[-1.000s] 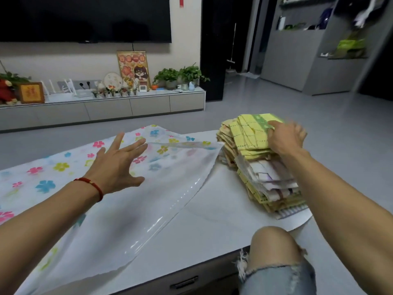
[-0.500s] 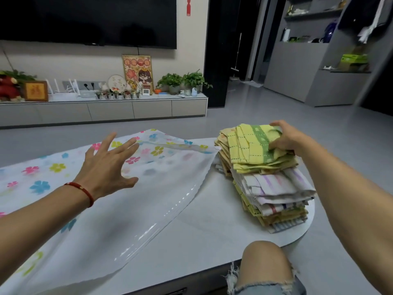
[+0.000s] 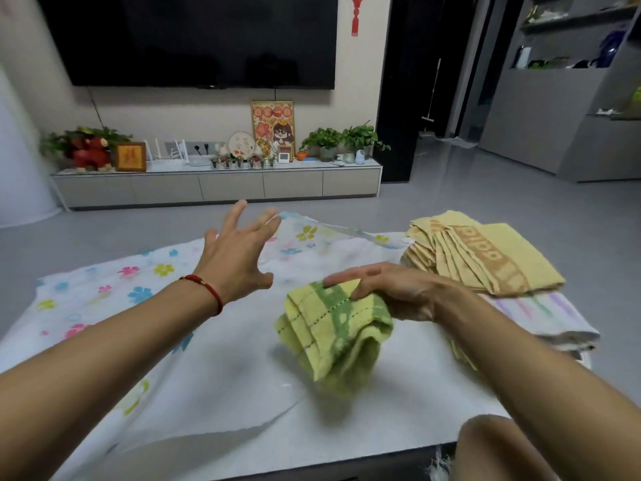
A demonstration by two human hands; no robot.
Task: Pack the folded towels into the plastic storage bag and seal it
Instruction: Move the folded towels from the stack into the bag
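**Right hand carrying one towel toward the bag, left hand spread over the bag**

The right hand (image 3: pixel 392 293) is gripping a folded yellow-green checked cotton towel (image 3: pixel 333 335), fingers flat on top and thumb seemingly underneath, holding it in the air above the white bench (image 3: pixel 399 404). The left hand (image 3: pixel 239 258) is hovering with fingers splayed apart, holding nothing, over the clear plastic storage bag with coloured flower print (image 3: pixel 114 293), which is lying flat and unsealed left of the towel. I cannot tell where the bag's mouth is opening.

The stack of folded towels (image 3: pixel 485 265) is sitting right of the carried towel, a yellow one with orange lettered band on top, pale striped ones below.

Handling guess: towel is light, soft, drooping at the free end, so pinching across the folded edge is keeping the layers together. Bag film is looking thin and slippery, likely needing its upper flap lifted.

Beyond the bag: grey floor, low TV cabinet (image 3: pixel 215 185) with plants and frames, dark wall-mounted screen (image 3: pixel 194 39).
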